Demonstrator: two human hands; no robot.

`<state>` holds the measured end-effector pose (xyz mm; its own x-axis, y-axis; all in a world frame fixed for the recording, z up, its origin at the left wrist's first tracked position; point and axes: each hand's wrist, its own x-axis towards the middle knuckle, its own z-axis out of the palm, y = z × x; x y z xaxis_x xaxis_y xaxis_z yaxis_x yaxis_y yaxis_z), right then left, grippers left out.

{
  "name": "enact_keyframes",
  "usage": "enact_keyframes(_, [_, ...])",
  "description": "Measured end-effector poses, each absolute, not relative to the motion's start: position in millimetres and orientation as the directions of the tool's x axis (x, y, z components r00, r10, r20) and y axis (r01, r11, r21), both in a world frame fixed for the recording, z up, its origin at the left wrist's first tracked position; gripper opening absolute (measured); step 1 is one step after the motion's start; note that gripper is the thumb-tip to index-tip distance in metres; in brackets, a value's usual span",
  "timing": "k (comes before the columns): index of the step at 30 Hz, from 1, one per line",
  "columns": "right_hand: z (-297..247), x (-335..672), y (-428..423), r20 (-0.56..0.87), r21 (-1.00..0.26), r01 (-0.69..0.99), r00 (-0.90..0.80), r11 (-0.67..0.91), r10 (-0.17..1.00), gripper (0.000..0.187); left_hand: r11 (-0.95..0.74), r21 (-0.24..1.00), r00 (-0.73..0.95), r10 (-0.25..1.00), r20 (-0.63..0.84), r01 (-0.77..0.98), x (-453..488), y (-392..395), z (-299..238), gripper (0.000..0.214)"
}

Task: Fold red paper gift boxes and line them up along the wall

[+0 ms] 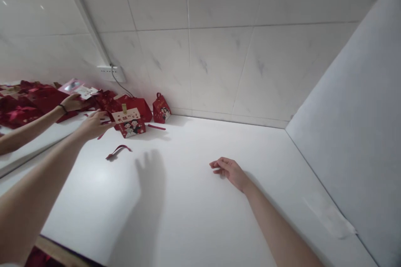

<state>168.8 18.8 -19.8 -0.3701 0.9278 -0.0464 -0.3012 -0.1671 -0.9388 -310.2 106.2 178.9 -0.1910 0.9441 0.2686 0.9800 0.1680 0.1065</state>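
Observation:
My left hand (94,125) reaches out at the left with its fingers stretched toward a red gift box with a cartoon couple printed on it (130,124). The fingertips are just short of the box and hold nothing. My right hand (230,171) rests on the white table (188,200) near the middle. Its fingers are loosely bent and empty. A loose dark red ribbon (118,150) lies on the table in front of the box.
Another person's hand with a dark wristband (71,102) touches a pile of red gift bags (28,106) at the far left. A second small red box (161,108) stands by the tiled wall. A wall socket (111,73) hangs above. A grey panel (360,133) closes the right side.

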Motion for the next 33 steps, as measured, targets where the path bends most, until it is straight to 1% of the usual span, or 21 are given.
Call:
enact_keyframes(2, [-20, 169, 21, -0.049, -0.923, -0.336, -0.38, -0.188, 0.924, 0.027, 0.141, 0.066, -0.154, 0.95, 0.271, 0.988, -310, 134, 172, 0.081])
enact_keyframes(5, [-19, 170, 24, -0.048, -0.91, -0.361, -0.391, -0.202, 0.919, 0.026, 0.195, 0.078, -0.209, 0.942, 0.261, 0.978, -304, 152, 162, 0.078])
enact_keyframes(7, [-18, 170, 25, -0.051, -0.904, -0.371, -0.399, -0.212, 0.915, 0.025, 0.241, 0.088, -0.255, 0.936, 0.242, 0.967, -299, 152, 157, 0.073])
enact_keyframes(9, [-17, 171, 26, -0.055, -0.897, -0.382, -0.404, -0.224, 0.913, 0.025, 0.272, 0.086, -0.285, 0.926, 0.247, 0.959, -292, 148, 155, 0.062])
enact_keyframes(12, [-16, 172, 28, -0.065, -0.886, -0.397, -0.406, -0.239, 0.912, 0.026, 0.258, 0.078, -0.27, 0.913, 0.305, 0.963, -277, 140, 164, 0.051])
enact_keyframes(14, [-17, 172, 28, -0.073, -0.881, -0.4, -0.411, -0.252, 0.909, 0.026, 0.195, 0.079, -0.21, 0.918, 0.337, 0.978, -260, 136, 175, 0.05])
enact_keyframes(15, [-18, 172, 27, -0.077, -0.879, -0.401, -0.413, -0.257, 0.908, 0.026, 0.151, 0.087, -0.171, 0.928, 0.33, 0.985, -247, 133, 180, 0.051])
enact_keyframes(16, [-19, 171, 27, -0.077, -0.878, -0.403, -0.413, -0.258, 0.907, 0.026, 0.091, 0.104, -0.118, 0.95, 0.289, 0.99, -233, 129, 184, 0.052])
enact_keyframes(18, [-22, 170, 26, -0.067, -0.877, -0.413, -0.402, -0.246, 0.913, 0.027, -0.098, 0.155, 0.068, 0.981, 0.184, 0.983, -199, 118, 188, 0.051])
enact_keyframes(20, [-23, 170, 27, -0.056, -0.881, -0.417, -0.377, -0.223, 0.924, 0.03, -0.305, 0.206, 0.297, 0.952, 0.073, 0.93, -160, 101, 184, 0.043])
enact_keyframes(21, [-20, 172, 28, -0.052, -0.893, -0.402, -0.358, -0.204, 0.932, 0.032, -0.385, 0.223, 0.4, 0.916, -0.024, 0.896, -142, 91, 181, 0.039])
enact_keyframes(22, [-15, 175, 30, -0.048, -0.912, -0.37, -0.331, -0.176, 0.942, 0.033, -0.424, 0.248, 0.471, 0.864, -0.175, 0.871, -124, 80, 177, 0.036])
enact_keyframes(23, [-7, 179, 32, -0.04, -0.941, -0.311, -0.297, -0.136, 0.954, 0.034, -0.416, 0.29, 0.494, 0.819, -0.293, 0.862, -108, 70, 173, 0.035])
enact_keyframes(24, [4, 185, 33, -0.013, -0.97, -0.235, -0.231, -0.069, 0.973, 0.034, -0.401, 0.317, 0.498, 0.796, -0.344, 0.86, -93, 61, 169, 0.034])
enact_keyframes(26, [36, 198, 32, 0.088, -0.993, -0.093, -0.126, 0.077, 0.988, 0.032, -0.422, 0.328, 0.523, 0.781, -0.341, 0.845, -71, 46, 167, 0.032])
enact_keyframes(28, [76, 209, 23, 0.197, -0.978, 0.032, -0.158, 0.204, 0.968, 0.03, -0.447, 0.345, 0.551, 0.771, -0.32, 0.826, -57, 36, 169, 0.034])
enact_keyframes(31, [131, 213, -5, 0.312, -0.922, 0.166, -0.221, 0.351, 0.924, 0.029, -0.487, 0.422, 0.612, 0.755, -0.238, 0.765, -44, 27, 173, 0.039])
enact_keyframes(33, [153, 207, -25, 0.359, -0.87, 0.24, -0.29, 0.431, 0.887, 0.026, -0.534, 0.475, 0.668, 0.724, -0.17, 0.699, -39, 23, 172, 0.033])
